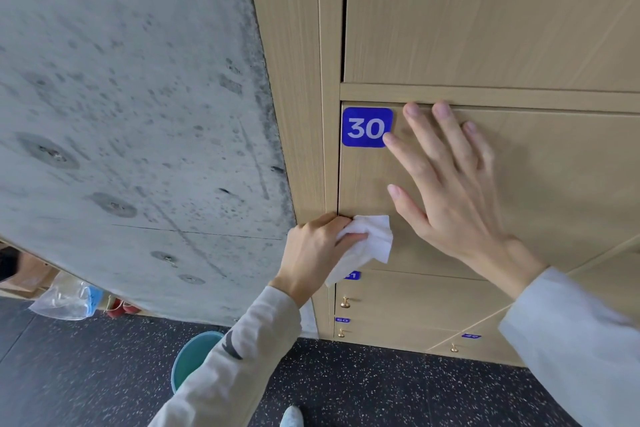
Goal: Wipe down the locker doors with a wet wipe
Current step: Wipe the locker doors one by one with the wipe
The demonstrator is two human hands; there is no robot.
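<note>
- Your left hand [317,253] grips a white wet wipe [363,244], fingers and thumb curled around its bunched end, and holds it against the lower left corner of the locker door [554,191] marked 30.
- The wipe sits right at the door's left edge, where the door meets the vertical wooden frame [301,114]; its loose end hangs down over the top of the door below.
- Your right hand [450,191] lies flat on the same door with its fingers straight and spread, holding nothing. The two longest fingertips reach the door's top edge, and the index fingertip touches the lower right corner of the blue number plate [366,127].
- The plate reads 30 in white and sits in the door's upper left corner, above the wipe.
- Both arms wear light long sleeves; the left sleeve [239,357] carries a dark mark.
- Below door 30 you see more wooden doors with small blue plates and brass knobs [344,303].
- A stained grey concrete wall [121,114] runs to the left of the lockers.
- On the dark speckled floor [381,392] a teal bucket [194,357] stands partly behind your left forearm.
- A clear plastic bag [65,298] lies at the foot of the wall, far left.
</note>
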